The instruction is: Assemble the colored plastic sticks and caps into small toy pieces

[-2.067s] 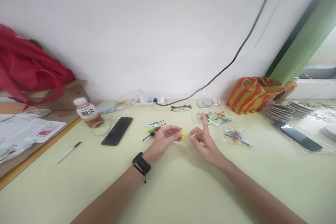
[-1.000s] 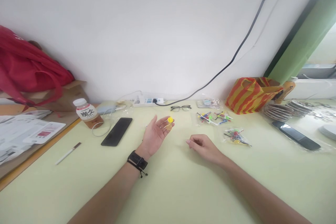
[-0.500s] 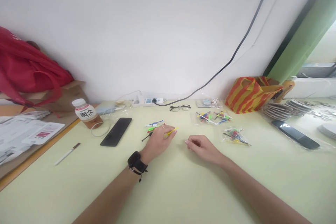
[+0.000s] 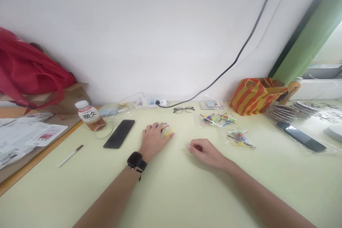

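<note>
My left hand [image 4: 153,138], with a black watch on the wrist, lies palm down on the pale green table [image 4: 171,192]. Its fingers reach over a small pile of coloured plastic toy pieces [image 4: 164,127]. A thin yellow plastic piece [image 4: 169,134] sticks out between its thumb and forefinger. To the right, my right hand [image 4: 205,151] rests on the table with its fingers curled in. What they enclose, if anything, is hidden.
A black phone [image 4: 119,133], a drink bottle [image 4: 89,115] and a white pen [image 4: 70,155] lie left. Glasses [image 4: 183,109] and a power strip [image 4: 151,103] sit by the wall. Bags of toy pieces [image 4: 217,119] [image 4: 239,138], a striped bag [image 4: 255,95] and another phone [image 4: 301,136] are right.
My left hand turned from palm up to palm down and moved forward onto the toy pieces, keeping the yellow piece. My right hand lowered its raised finger and curled shut on the table.
</note>
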{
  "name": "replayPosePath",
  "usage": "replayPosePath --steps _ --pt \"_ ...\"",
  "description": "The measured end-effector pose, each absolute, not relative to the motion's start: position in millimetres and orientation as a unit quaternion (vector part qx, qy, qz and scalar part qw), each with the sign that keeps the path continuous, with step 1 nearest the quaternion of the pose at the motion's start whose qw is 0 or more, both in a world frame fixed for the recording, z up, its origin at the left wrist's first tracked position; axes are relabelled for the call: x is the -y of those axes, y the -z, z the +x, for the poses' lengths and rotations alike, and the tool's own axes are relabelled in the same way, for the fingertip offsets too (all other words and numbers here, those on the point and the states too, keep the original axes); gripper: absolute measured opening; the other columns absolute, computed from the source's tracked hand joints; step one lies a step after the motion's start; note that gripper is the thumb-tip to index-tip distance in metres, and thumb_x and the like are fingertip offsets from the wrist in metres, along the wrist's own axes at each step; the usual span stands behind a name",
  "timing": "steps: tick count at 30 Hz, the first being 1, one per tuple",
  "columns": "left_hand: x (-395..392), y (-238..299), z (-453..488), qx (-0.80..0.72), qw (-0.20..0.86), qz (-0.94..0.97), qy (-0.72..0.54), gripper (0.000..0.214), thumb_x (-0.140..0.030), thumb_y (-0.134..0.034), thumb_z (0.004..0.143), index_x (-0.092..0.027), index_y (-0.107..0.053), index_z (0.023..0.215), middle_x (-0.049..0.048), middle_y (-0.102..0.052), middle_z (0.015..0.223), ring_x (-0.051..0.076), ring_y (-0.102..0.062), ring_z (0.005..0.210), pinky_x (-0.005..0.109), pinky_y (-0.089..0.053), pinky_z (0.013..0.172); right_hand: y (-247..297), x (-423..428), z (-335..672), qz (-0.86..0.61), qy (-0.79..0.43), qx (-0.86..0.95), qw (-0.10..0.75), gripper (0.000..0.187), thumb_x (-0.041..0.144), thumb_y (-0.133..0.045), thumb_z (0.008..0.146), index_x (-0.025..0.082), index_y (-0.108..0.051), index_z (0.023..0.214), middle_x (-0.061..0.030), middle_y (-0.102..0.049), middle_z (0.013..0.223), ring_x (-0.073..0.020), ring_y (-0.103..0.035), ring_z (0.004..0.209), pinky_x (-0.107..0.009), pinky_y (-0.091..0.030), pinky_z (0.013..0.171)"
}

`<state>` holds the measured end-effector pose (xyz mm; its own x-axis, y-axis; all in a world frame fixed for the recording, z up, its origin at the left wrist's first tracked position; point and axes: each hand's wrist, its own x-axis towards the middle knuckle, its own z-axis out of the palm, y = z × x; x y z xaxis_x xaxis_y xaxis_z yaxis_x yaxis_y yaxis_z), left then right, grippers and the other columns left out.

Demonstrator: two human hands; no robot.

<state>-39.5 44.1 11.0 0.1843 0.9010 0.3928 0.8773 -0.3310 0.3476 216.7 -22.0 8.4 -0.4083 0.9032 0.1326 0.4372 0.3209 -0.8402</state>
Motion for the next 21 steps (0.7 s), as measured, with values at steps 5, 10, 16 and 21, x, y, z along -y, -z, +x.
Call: replayPosePath --steps 5,10,16,21 --pt "-39 -12 -29 -0.483 0.103 0.821 -0.287 0.038 -0.038 -0.057 0.098 -0.023 -0.066 0.131 0.0131 -0.070 0.123 0.034 -0.058 0.114 0.047 -0.043 0.101 -8 23 216 -0.453 -0.348 0.764 0.301 0.037 0.038 -0.049 0.099 0.021 -0.042 0.067 0.0034 -0.042 0.064 -0.0129 -0.037 0.061 -0.028 -0.029 0.058" --pt "-22 -12 -12 -0.328 0.221 0.870 -0.296 0.038 -0.026 -0.057 0.098 -0.030 -0.063 0.136 0.0061 -0.066 0.137 0.026 -0.060 0.127 0.041 -0.046 0.109 -4 24 211 -0.463 -0.306 0.760 0.338 0.040 0.038 -0.053 0.097 0.020 -0.042 0.063 0.0037 -0.043 0.059 -0.0120 -0.038 0.057 -0.027 -0.029 0.055" --pt "0 -22 5 -0.268 0.256 0.900 -0.230 0.048 -0.035 -0.065 0.096 -0.030 -0.054 0.143 0.0047 -0.064 0.140 0.025 -0.061 0.126 0.038 -0.050 0.107 -5 20 219 -0.487 -0.196 0.712 0.467 0.044 0.038 -0.053 0.098 0.020 -0.042 0.060 0.0034 -0.042 0.054 -0.0111 -0.037 0.052 -0.027 -0.029 0.051" --pt "5 -20 16 -0.266 0.163 0.920 -0.235 0.041 -0.037 -0.072 0.090 -0.026 -0.064 0.128 0.0070 -0.067 0.134 0.030 -0.058 0.127 0.047 -0.042 0.111 -19 41 197 -0.362 -0.075 0.777 0.509 0.034 0.028 -0.056 0.095 0.021 -0.050 0.062 0.0014 -0.051 0.054 -0.0127 -0.043 0.052 -0.030 -0.035 0.055"
